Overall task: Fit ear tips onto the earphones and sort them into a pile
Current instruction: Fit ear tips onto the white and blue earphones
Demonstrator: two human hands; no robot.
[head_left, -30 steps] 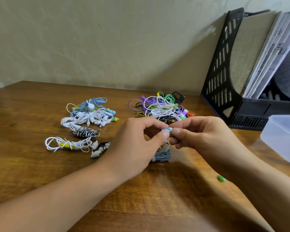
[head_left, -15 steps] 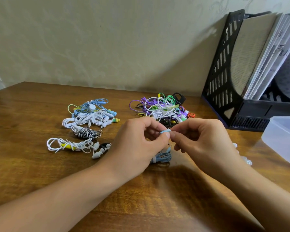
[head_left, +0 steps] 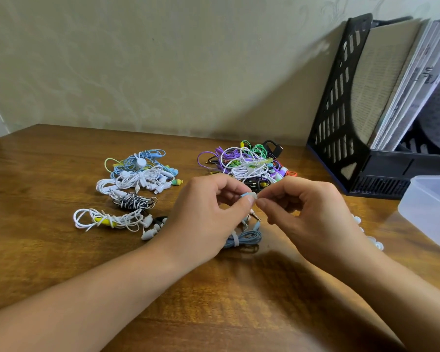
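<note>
My left hand (head_left: 206,212) pinches a light blue earbud (head_left: 245,194) between thumb and fingers above the wooden table (head_left: 48,250). My right hand (head_left: 308,212) pinches a pale ear tip (head_left: 255,196) against that earbud. The earbud's blue cable bundle (head_left: 247,237) lies on the table under the hands. A pile of white, blue and striped earphones (head_left: 135,181) lies to the left. A tangled pile of purple, green and white earphones (head_left: 244,163) lies behind the hands.
A clear plastic box (head_left: 432,209) sits at the right edge, with loose white ear tips (head_left: 376,243) beside my right wrist. A black file holder (head_left: 341,118) with papers stands at the back right against the wall.
The hands stayed together on the blue earbud, with the right fingers shifting at its tip. The green ear tip seen by my right forearm a second ago is out of sight.
</note>
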